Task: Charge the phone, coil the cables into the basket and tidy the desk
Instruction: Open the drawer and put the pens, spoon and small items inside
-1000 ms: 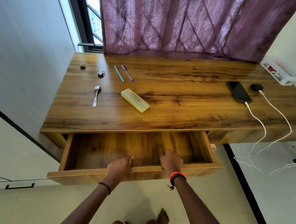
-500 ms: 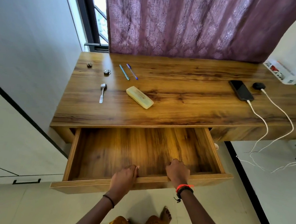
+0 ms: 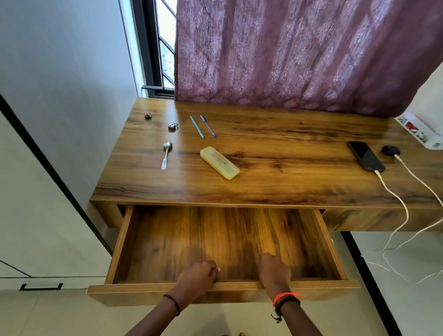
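The wooden desk [image 3: 281, 179] has its wide drawer [image 3: 132, 243] pulled far out, with nothing visible inside it. My left hand [image 3: 196, 275] and my right hand [image 3: 275, 272] both grip the drawer's front edge, fingers curled over it. A black phone [image 3: 365, 156] lies at the desk's right with a white cable [image 3: 398, 201] plugged in. A second white cable [image 3: 429, 188] runs from a black round puck [image 3: 391, 150]. Both cables hang off the desk's front edge to the floor.
On the desk's left lie a spoon [image 3: 165, 155], a pale yellow case [image 3: 219, 162], two pens [image 3: 202, 126] and two small metal items [image 3: 173, 126]. A white power strip [image 3: 421, 133] sits at the far right. Purple curtain [image 3: 307, 48] behind; white cabinet [image 3: 17, 202] at left.
The drawer has slid further out toward me, both hands staying on its front edge. My view has shifted slightly with it.
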`<state>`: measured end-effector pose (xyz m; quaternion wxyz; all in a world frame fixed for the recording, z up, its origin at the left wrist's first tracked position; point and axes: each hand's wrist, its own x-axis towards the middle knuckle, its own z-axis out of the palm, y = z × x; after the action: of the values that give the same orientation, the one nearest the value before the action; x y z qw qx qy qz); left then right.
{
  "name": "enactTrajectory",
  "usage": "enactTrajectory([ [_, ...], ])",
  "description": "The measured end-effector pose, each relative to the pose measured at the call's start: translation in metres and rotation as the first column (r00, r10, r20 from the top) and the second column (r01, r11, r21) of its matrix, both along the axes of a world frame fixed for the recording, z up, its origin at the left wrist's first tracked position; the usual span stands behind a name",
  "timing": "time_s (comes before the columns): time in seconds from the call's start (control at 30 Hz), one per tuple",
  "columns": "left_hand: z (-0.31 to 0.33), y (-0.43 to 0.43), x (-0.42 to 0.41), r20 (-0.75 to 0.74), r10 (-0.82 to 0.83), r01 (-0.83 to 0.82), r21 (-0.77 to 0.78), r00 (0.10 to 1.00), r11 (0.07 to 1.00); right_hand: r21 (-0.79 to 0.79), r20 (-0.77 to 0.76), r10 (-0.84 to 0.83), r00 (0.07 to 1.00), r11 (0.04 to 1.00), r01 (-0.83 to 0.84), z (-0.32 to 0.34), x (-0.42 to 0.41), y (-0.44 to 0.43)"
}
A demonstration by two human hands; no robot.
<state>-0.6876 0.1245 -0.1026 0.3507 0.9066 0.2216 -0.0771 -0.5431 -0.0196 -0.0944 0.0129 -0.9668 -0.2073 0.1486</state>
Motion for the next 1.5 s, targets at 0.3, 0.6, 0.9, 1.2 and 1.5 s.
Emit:
enactTrajectory([
  [0.3, 0.045, 0.085, 0.043, 0.259, 0.34, -0.296, -0.194, 0.904, 0.935, 0.168, -0.056, 0.113, 0.992, 0.981, -0.102, 0.017, 0.018, 0.029],
  [0.6, 0.061, 0.233, 0.071, 0.518, 0.58, -0.698, 0.047, 0.629, 0.715, 0.494, -0.045, 0.077, 0.996, 0.869, -0.045, 0.068, 0.084, 0.1],
  [0.9, 0.009, 0.285, 0.067, 0.389, 0.581, -0.699, 0.376, 0.715, 0.608, 0.561, -0.031, 0.076, 0.997, 0.827, -0.046, 0.066, 0.146, 0.177],
  [1.2, 0.008, 0.286, 0.067, 0.424, 0.575, -0.712, 0.345, 0.7, 0.612, 0.314, 0.033, 0.134, 0.99, 0.939, -0.137, 0.053, 0.14, 0.217],
  [1.5, 0.013, 0.284, 0.065, 0.435, 0.548, -0.69, 0.305, 0.714, 0.656, 0.389, -0.258, -0.039, 0.965, 0.91, 0.141, 0.064, 0.078, 0.189],
])
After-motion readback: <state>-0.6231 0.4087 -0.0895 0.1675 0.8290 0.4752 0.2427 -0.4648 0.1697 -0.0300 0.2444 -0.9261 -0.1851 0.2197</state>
